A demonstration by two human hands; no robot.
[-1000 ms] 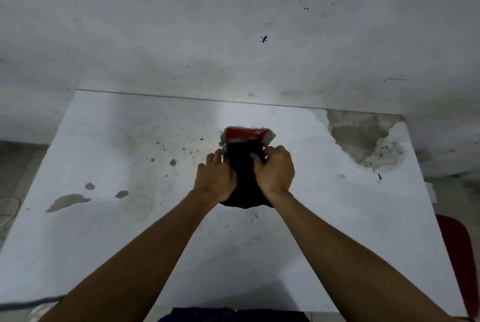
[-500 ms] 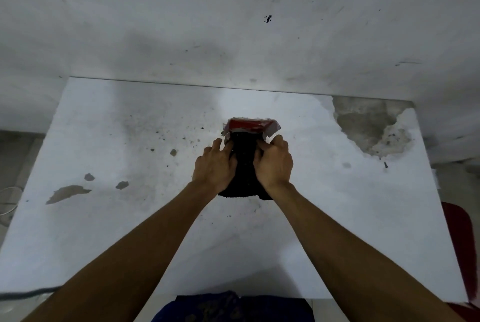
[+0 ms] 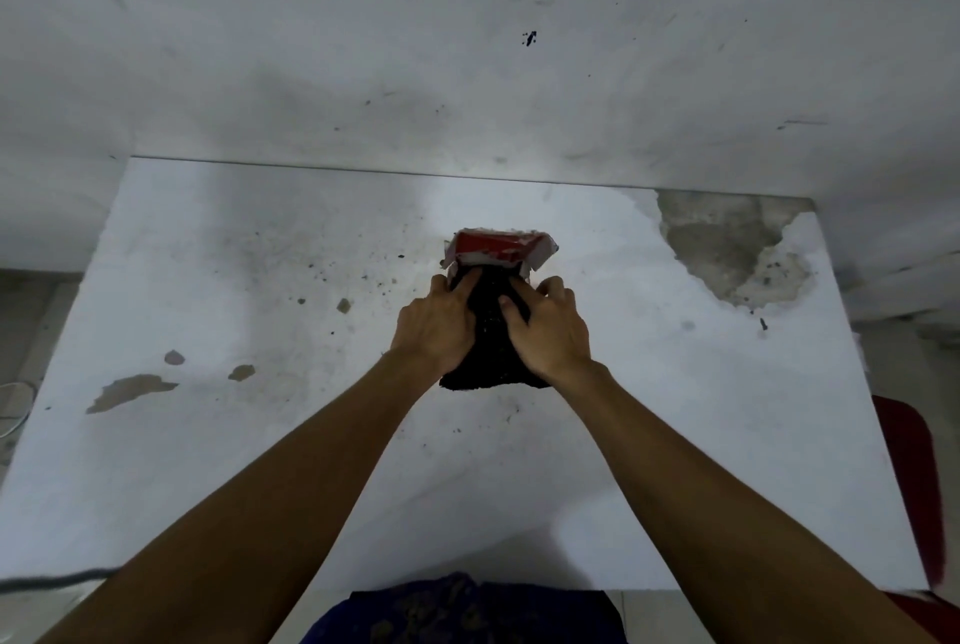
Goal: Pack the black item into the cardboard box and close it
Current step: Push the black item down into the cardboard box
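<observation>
Black item (image 3: pixel 491 331) half inside cardboard box (image 3: pixel 498 248) on tabletop (image 3: pixel 260 435), clamped between left hand (image 3: pixel 436 326) and right hand (image 3: pixel 550 331). Likely snag: bunching at the narrow mouth, pushing the light box away or tearing a flap.

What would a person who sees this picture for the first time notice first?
Probably the two hands at the centre of the white table: the left hand and the right hand press a black item from both sides. Its far end goes into a small red and white box with open flaps. The large patch of worn paint at the far right corner also stands out.
</observation>
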